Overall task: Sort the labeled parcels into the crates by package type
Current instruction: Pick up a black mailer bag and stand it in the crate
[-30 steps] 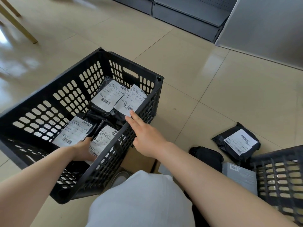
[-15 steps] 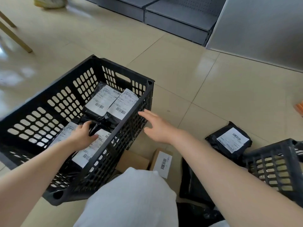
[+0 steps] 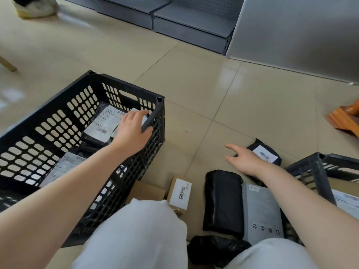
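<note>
- The left hand [image 3: 132, 131] reaches into the left crate [image 3: 58, 117] near its far right corner, fingers stretched forward and relaxed. It lies over a labeled black bag [image 3: 136, 113] that is mostly hidden beneath it; no finger is seen curling round anything, and the thumb sits by the crate's right rim.
- Just left of that hand, another black bag [image 3: 103, 123] with a white barcode label lies tilted against the crate's back wall.
- A third labeled bag [image 3: 62, 167] lies nearer in the same crate, partly hidden by the left forearm.
- The right hand [image 3: 246, 160] hovers low over the floor [image 3: 213, 84] between the two crates, palm down, fingers spread and straight, holding nothing.
- Just beyond its fingers lies a floor bag [image 3: 266, 154], black with a white label, touching the corner of the right crate [image 3: 314, 171].
- Near the person's knees [image 3: 139, 235] on the floor: a small box [image 3: 179, 193] with a barcode label, a plain black bag [image 3: 223, 200] beside it, and a grey parcel [image 3: 262, 208] with a small barcode, partly under the right forearm.
- Another black bag, crumpled [image 3: 215, 249], lies between the knees.
- Inside the right crate a white label [image 3: 347, 202] shows at the frame edge.
- Grey shelving [image 3: 190, 18] stands at the far side of the tiled floor.
</note>
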Demonstrator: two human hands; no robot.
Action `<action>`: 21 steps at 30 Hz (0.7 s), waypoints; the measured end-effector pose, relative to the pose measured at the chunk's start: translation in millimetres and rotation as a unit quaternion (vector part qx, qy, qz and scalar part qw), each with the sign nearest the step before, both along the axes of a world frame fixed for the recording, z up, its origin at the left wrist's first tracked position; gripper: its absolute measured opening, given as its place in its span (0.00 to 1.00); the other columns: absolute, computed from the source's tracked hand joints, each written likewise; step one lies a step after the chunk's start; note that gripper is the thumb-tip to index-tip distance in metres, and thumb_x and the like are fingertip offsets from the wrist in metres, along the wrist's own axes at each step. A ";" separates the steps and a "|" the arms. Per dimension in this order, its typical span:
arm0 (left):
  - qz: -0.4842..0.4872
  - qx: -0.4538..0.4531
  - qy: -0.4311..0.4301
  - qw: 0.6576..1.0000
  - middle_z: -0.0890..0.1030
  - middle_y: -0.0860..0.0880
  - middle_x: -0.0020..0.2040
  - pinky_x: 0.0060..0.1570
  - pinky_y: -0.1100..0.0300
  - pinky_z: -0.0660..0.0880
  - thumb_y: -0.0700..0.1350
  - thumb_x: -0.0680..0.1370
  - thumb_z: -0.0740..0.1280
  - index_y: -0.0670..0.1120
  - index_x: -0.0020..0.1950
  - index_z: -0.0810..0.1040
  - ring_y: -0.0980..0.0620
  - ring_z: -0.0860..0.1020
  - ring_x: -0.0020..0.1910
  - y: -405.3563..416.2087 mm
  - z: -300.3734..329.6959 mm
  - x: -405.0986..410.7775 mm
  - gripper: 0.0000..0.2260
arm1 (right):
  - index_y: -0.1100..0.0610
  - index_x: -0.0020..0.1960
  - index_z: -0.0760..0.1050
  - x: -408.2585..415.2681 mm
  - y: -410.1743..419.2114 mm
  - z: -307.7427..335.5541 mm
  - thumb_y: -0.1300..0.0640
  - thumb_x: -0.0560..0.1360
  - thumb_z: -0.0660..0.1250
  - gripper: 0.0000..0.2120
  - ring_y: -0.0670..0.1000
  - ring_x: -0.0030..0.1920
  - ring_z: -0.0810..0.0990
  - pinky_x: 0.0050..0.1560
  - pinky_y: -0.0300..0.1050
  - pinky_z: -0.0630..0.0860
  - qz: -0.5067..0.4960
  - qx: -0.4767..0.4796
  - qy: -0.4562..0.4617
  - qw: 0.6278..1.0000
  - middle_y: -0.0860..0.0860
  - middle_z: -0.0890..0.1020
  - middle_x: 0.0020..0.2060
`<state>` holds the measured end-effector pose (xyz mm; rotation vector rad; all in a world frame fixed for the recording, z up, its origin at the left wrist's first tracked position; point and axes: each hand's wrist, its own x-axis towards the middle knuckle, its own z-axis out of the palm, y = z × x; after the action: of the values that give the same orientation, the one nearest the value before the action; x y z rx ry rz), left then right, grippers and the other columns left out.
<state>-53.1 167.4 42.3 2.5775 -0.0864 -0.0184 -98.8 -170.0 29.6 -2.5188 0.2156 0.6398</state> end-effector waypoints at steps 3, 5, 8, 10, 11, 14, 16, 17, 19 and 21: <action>-0.045 0.008 -0.019 0.999 0.68 0.45 0.73 0.74 0.47 0.56 0.46 0.80 0.63 0.46 0.75 0.65 0.45 0.58 0.76 -22.7 -11.9 -4.3 0.24 | 0.53 0.77 0.63 -18.0 -26.9 -18.9 0.55 0.81 0.62 0.26 0.53 0.73 0.67 0.67 0.40 0.62 -0.057 0.010 0.015 0.998 0.52 0.69 0.74; -0.066 0.016 -0.013 0.998 0.68 0.46 0.74 0.75 0.46 0.55 0.45 0.80 0.63 0.47 0.75 0.67 0.45 0.57 0.77 -36.4 -23.8 -9.6 0.23 | 0.54 0.77 0.63 -31.0 -41.2 -34.9 0.54 0.80 0.64 0.26 0.54 0.73 0.68 0.68 0.42 0.62 -0.094 0.011 0.025 0.995 0.52 0.70 0.73; -0.079 0.015 -0.004 0.997 0.70 0.48 0.73 0.75 0.45 0.53 0.43 0.79 0.64 0.48 0.73 0.69 0.46 0.56 0.77 -49.9 -43.8 -19.5 0.21 | 0.55 0.78 0.62 -52.0 -54.5 -63.5 0.54 0.80 0.65 0.28 0.56 0.73 0.67 0.69 0.45 0.63 -0.118 -0.004 0.062 0.991 0.55 0.68 0.74; -0.078 0.011 0.027 0.997 0.70 0.47 0.73 0.74 0.46 0.53 0.42 0.79 0.64 0.47 0.73 0.70 0.46 0.56 0.77 -52.4 -56.4 -24.2 0.22 | 0.54 0.78 0.61 -61.9 -57.4 -80.9 0.56 0.80 0.64 0.27 0.57 0.73 0.68 0.66 0.45 0.65 -0.120 -0.003 0.077 0.990 0.55 0.68 0.75; -0.078 0.011 0.045 0.996 0.69 0.47 0.73 0.74 0.48 0.53 0.42 0.79 0.64 0.47 0.73 0.69 0.46 0.56 0.77 -52.3 -62.1 -26.0 0.22 | 0.53 0.78 0.62 -65.5 -57.5 -89.2 0.57 0.80 0.64 0.27 0.56 0.72 0.68 0.65 0.45 0.66 -0.123 -0.001 0.083 0.989 0.54 0.68 0.75; -0.066 -0.025 0.089 0.994 0.69 0.47 0.73 0.72 0.57 0.55 0.41 0.79 0.64 0.47 0.74 0.69 0.47 0.57 0.76 -49.4 -74.1 -29.0 0.22 | 0.53 0.78 0.60 -71.4 -51.2 -109.8 0.54 0.80 0.64 0.28 0.57 0.72 0.69 0.66 0.46 0.67 -0.128 0.001 0.112 0.985 0.55 0.68 0.75; -0.054 -0.077 0.114 0.989 0.69 0.51 0.72 0.68 0.63 0.57 0.41 0.80 0.63 0.49 0.73 0.69 0.52 0.61 0.74 -46.7 -78.3 -30.0 0.21 | 0.56 0.79 0.56 -69.1 -45.2 -122.4 0.51 0.80 0.65 0.32 0.58 0.72 0.69 0.67 0.46 0.67 -0.117 -0.014 0.139 0.983 0.56 0.68 0.75; -0.047 -0.098 0.123 0.986 0.69 0.53 0.72 0.66 0.63 0.58 0.41 0.80 0.63 0.51 0.73 0.69 0.54 0.63 0.72 -44.7 -80.7 -30.0 0.21 | 0.58 0.80 0.54 -66.5 -42.1 -127.8 0.49 0.79 0.66 0.35 0.59 0.72 0.69 0.67 0.46 0.67 -0.116 -0.021 0.148 0.982 0.57 0.68 0.74; -0.030 -0.127 0.137 0.982 0.69 0.56 0.69 0.65 0.62 0.62 0.43 0.81 0.63 0.53 0.72 0.70 0.58 0.65 0.67 -42.3 -84.7 -29.3 0.19 | 0.60 0.80 0.51 -62.5 -36.6 -137.4 0.46 0.78 0.67 0.40 0.61 0.72 0.69 0.66 0.47 0.68 -0.120 -0.028 0.156 0.980 0.59 0.68 0.74; -0.024 -0.137 0.145 0.980 0.69 0.57 0.69 0.65 0.61 0.63 0.43 0.81 0.63 0.53 0.72 0.71 0.60 0.65 0.66 -41.1 -89.9 -30.5 0.18 | 0.61 0.80 0.47 -61.7 -32.1 -145.8 0.44 0.77 0.68 0.44 0.61 0.72 0.68 0.67 0.50 0.69 -0.124 -0.033 0.158 0.979 0.60 0.66 0.75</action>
<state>-83.5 126.3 -47.6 2.2699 -0.0373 -0.3734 -160.6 -202.1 -116.3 -2.3862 0.6653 0.9375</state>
